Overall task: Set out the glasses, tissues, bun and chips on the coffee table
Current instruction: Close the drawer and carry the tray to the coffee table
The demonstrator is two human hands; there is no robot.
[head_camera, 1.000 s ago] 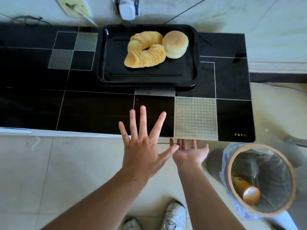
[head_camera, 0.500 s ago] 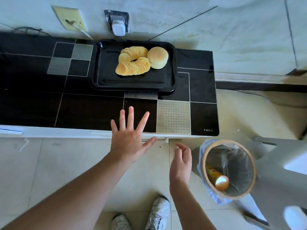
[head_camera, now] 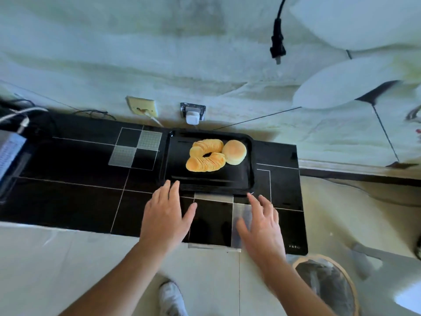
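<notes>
A black tray (head_camera: 248,179) sits on the far right part of the black glass coffee table (head_camera: 68,190), and everything else is placed from it. On the tray, toward its far side, a curved fan of chips (head_camera: 206,156) lies in a ring shape, with a round pale bun (head_camera: 234,152) touching the chips on their right. The near half of the tray is bare.

Both hands are palm down over the table on the near side of the tray, fingers spread and empty, gripping nothing. The left hand (head_camera: 165,218) is at the tray's near left corner, its fingertips (head_camera: 174,185) at or overlapping the tray's edge; whether they touch it cannot be told. The right hand (head_camera: 262,226) is below the near right corner, blurred, its fingertips just short of the rim. The two hands are apart, with a dark table panel between them.

Behind the tray, on the wall, a white charger (head_camera: 192,117) is plugged into a socket. A lined waste bin (head_camera: 328,286) stands on the floor to the near right of the tray, beyond the table's corner. A white shoe (head_camera: 169,297) shows on the floor below the hands
</notes>
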